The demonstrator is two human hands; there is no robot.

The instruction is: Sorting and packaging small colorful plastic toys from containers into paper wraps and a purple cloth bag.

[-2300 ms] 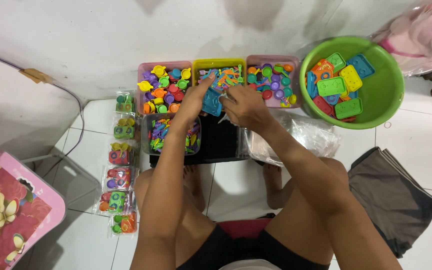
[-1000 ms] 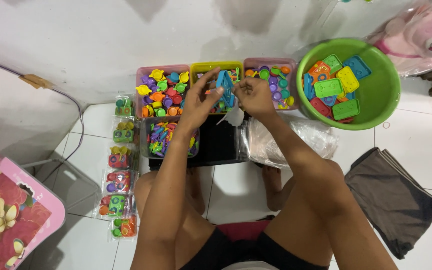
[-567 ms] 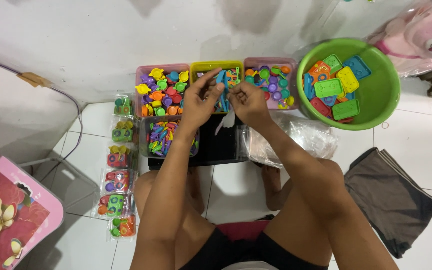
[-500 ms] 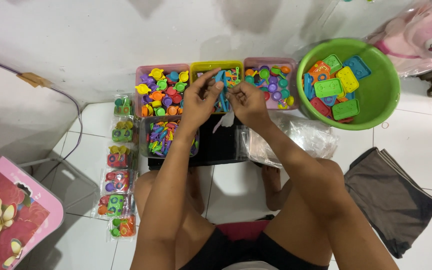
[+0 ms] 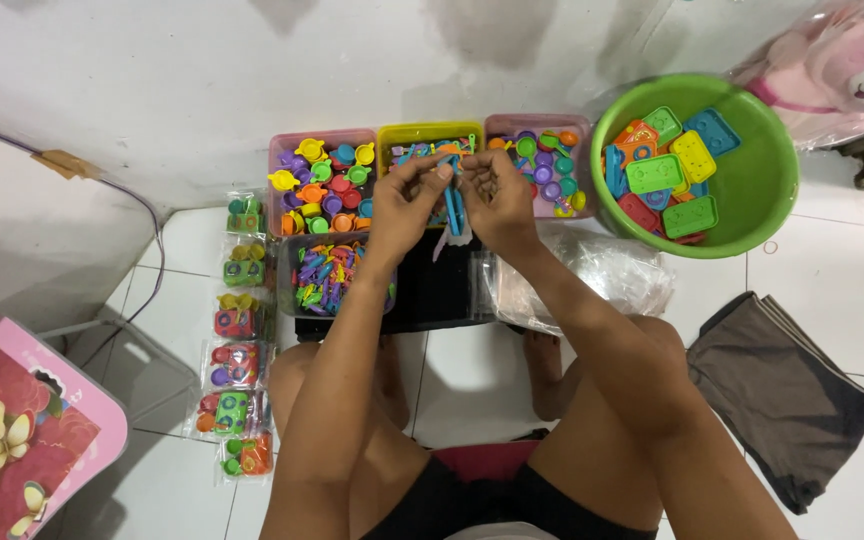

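Both hands are raised over the yellow bin (image 5: 430,135), which sits between two pink bins at the far edge of the floor, against the wall. The left hand (image 5: 404,205) and right hand (image 5: 497,200) meet fingertip to fingertip and together pinch a small clear bag (image 5: 452,232) with a blue toy piece (image 5: 453,200) hanging at its mouth. The fingers of both hands are closed on the bag; whether the piece is fully inside it cannot be told.

Risks from this position:

- Dropped piece. The grip is by fingertips only. If either pinch loosens, the blue toy piece is likely to fall into the yellow bin or onto the black tray (image 5: 442,290) below.
- Mixed sorts. The left pink bin (image 5: 322,180), the right pink bin (image 5: 542,165) and the grey bin (image 5: 330,275) of small parts all lie just beside the hands. A piece that slips sideways may land among the wrong kind.
- Torn or folded bag. Thin film pulled from both sides may split, or its mouth may close on itself.
- Disturbed stock. The forearms pass over the loose clear bags (image 5: 582,280) on the right; a lowered elbow could scatter them. The packed bags (image 5: 237,340) in a row along the left, and the green basin (image 5: 752,190) at the far right, stand well apart.
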